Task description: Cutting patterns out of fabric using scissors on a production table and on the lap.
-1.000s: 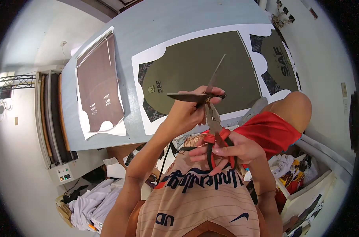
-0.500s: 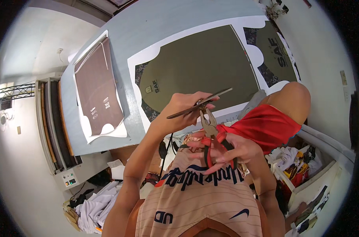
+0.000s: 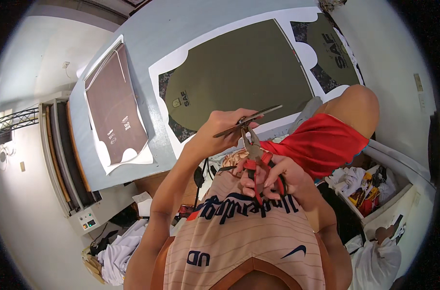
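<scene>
Held up in front of my torso, my left hand [image 3: 223, 126] is closed around a long, flat, dark metal blade [image 3: 266, 114] that slants up to the right. It looks like part of a pair of scissors, but the rest is hidden by my fingers. My right hand [image 3: 283, 175] grips pliers [image 3: 253, 150] with red and black handles, fingers wrapped round them. The plier jaws point up and meet the underside of the blade's middle, near the left fingertips. Whether the jaws clamp anything cannot be made out.
Beyond my hands lies a blue-grey table [image 3: 157, 36] with a large olive printed fabric panel [image 3: 239, 63], a smaller olive panel [image 3: 333, 58] and a brown panel [image 3: 116, 104]. A roller machine [image 3: 67, 150] stands left. White cloth [image 3: 120, 256] and a clothes-filled bin [image 3: 370, 191] flank me.
My right fingers have closed further around the plier handles, which have drawn closer together. The left hand still holds the blade, slightly turned. My view has shifted a little.
</scene>
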Demonstrator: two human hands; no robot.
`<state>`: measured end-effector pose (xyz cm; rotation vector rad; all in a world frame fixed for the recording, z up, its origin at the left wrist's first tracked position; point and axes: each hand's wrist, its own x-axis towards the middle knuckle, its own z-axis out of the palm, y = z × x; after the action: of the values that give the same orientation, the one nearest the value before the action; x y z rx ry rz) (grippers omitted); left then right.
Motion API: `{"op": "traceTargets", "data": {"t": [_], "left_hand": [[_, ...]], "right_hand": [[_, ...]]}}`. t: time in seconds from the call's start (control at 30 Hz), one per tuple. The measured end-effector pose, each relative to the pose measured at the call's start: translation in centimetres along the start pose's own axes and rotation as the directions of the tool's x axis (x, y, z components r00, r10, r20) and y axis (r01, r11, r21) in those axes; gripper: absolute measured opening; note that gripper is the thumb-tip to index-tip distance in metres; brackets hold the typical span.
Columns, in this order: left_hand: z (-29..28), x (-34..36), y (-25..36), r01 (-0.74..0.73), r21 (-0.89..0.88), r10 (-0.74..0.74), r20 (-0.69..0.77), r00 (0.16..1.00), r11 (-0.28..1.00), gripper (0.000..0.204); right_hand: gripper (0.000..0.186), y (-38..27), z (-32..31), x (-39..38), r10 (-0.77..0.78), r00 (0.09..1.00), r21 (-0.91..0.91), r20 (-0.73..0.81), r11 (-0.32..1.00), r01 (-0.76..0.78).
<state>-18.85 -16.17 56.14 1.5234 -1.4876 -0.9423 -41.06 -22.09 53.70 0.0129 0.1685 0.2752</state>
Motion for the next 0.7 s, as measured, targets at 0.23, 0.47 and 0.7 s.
{"op": "traceTargets", "data": {"t": [0.23, 0.47, 0.7], "left_hand": [[0.5, -0.5, -0.5, 0.101, 0.008, -0.101, 0.018, 0.995, 0.995, 0.023], [0.7, -0.1, -0.8, -0.094, 0.022, 0.095, -0.050, 0.994, 0.995, 0.027], [1.4, 0.3, -2.1, -0.024, -0.108, 0.018, -0.056, 0.998, 0.994, 0.016]], "right_hand": [[0.070, 0.3, -0.8, 0.3, 0.018, 1.000, 0.076, -0.006, 0.997, -0.017], [0.073, 1.0, -1.4, 0.9, -0.006, 0.991, 0.149, 0.135, 0.989, -0.014], [0.077, 1.0, -1.5, 1.0, -0.100, 0.986, 0.076, 0.136, 0.993, 0.090]]}}
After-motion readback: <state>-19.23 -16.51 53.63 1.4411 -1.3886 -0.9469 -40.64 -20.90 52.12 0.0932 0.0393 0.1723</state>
